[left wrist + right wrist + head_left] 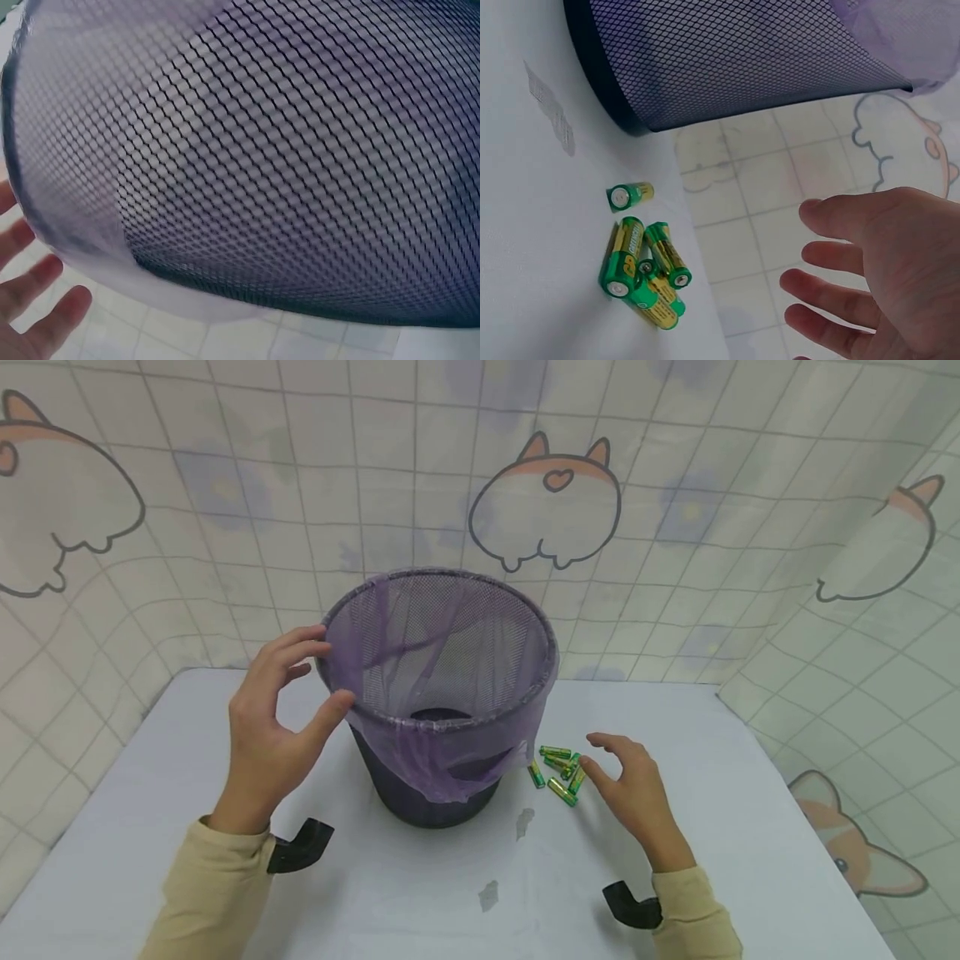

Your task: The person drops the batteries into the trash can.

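A black mesh waste bin point(431, 814) stands upright on the white table, lined with a thin purple plastic bag point(450, 756) folded over its rim. At the bin's left side my left hand point(273, 727) has its fingers and thumb spread along the rim; in the left wrist view the fingertips lie beside the bag, and whether they touch it I cannot tell. Several green and yellow batteries point(634, 259) lie in a small pile right of the bin. Just right of that pile my right hand point(633, 789) hovers with fingers loosely bent and nothing between them.
Two grey patches point(489, 896) mark the white table point(405, 902) in front of the bin. Behind and at the sides hangs a gridded cloth point(412, 468) with cartoon animals. A black strap piece point(300, 847) sticks out from each sleeve.
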Demonstrator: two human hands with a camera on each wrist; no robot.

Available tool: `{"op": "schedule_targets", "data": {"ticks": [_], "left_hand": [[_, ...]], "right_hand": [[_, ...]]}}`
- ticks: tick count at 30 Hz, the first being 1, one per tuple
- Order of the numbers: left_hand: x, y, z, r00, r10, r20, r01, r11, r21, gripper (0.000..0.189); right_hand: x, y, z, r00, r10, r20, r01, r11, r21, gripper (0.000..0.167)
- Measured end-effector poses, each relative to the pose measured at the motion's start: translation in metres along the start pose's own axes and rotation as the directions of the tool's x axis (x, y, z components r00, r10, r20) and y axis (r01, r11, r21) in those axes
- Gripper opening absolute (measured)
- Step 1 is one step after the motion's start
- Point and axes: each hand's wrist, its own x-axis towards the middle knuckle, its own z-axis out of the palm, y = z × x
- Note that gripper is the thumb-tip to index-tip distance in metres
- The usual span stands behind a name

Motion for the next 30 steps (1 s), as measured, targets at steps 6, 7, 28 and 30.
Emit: {"op": "schedule_targets", "data": {"ticks": [6, 7, 28, 30], "left_hand": [[0.0, 0.006, 0.003, 0.999, -0.036, -0.019, 0.036, 0.999, -0.004, 0.044], [0.0, 0.007, 0.004, 0.999, -0.042, -0.023, 0.042, 0.999, -0.005, 0.044], [0.001, 0.012, 0.01, 0.994, -0.102, -0.042, 0.103, 0.995, 0.01, 0.037], [0.001, 0.013, 0.011, 0.994, -0.101, -0.041, 0.101, 0.995, 0.016, 0.036]], "right_hand": [[-0.001, 0.003, 0.009, 1.0, 0.011, -0.002, -0.011, 1.0, 0.011, 0.036], [-0.001, 0.003, 0.01, 1.0, 0.012, -0.001, -0.012, 1.0, 0.01, 0.036], [0.005, 0.012, 0.029, 0.994, 0.1, 0.042, -0.1, 0.995, -0.017, 0.029], [0.006, 0.013, 0.03, 0.995, 0.091, 0.041, -0.09, 0.996, -0.023, 0.028]]}}
